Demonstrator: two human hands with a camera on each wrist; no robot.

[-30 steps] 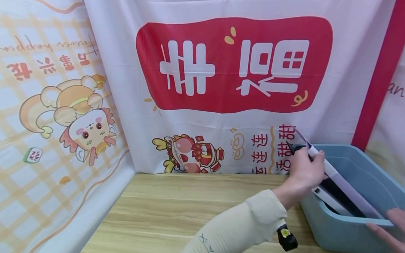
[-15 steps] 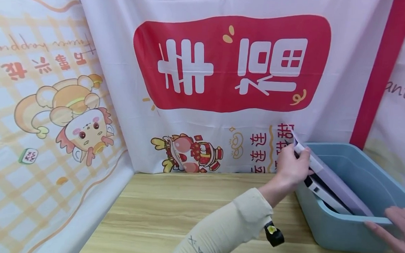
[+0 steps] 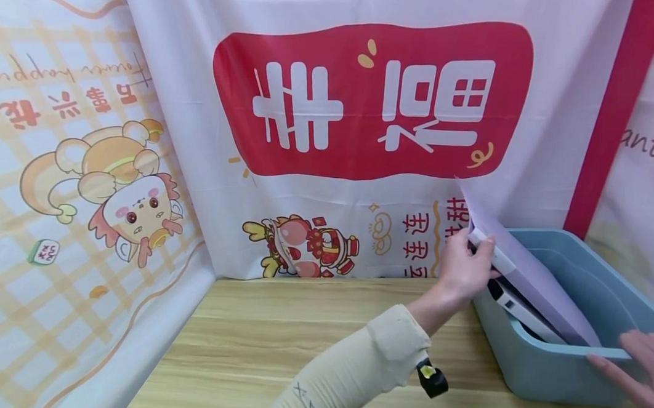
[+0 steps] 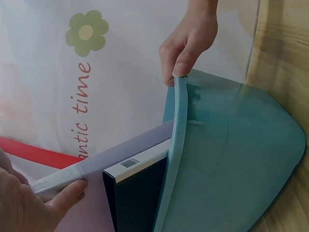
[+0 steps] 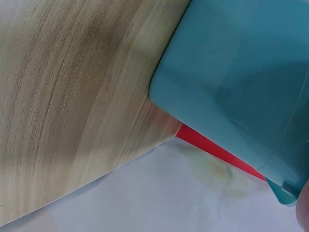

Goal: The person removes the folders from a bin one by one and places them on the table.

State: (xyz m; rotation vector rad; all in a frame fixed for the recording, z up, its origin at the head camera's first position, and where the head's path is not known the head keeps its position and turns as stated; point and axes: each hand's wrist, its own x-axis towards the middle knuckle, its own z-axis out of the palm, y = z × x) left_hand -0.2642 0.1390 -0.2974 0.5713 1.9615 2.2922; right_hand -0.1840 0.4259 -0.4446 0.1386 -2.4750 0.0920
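My left hand (image 3: 461,266) grips a lilac file folder (image 3: 529,273) by its pale spine, thumb on the near side. The folder slants up out of a blue-grey plastic bin (image 3: 567,378), its lower end still inside. Against the bin's near-left rim leans a second, black folder (image 4: 137,198) with a white spine, just beside the lilac one. In the left wrist view, my right hand (image 4: 190,43) pinches the bin's rim between thumb and fingers. Only a bit of a right-hand finger (image 5: 303,208) shows at the edge of the right wrist view.
The bin stands on a wood-grain table (image 3: 298,338) at the right. Behind it hangs a white printed cloth (image 3: 359,230) with a red panel, and another cloth (image 3: 81,228) borders the left side. A black strap (image 3: 432,379) hangs at the left wrist.
My left hand has moved left, drawing the lilac folder up and leftward so more of its cover shows. The right hand stays on the rim, and the black folder remains in the bin.
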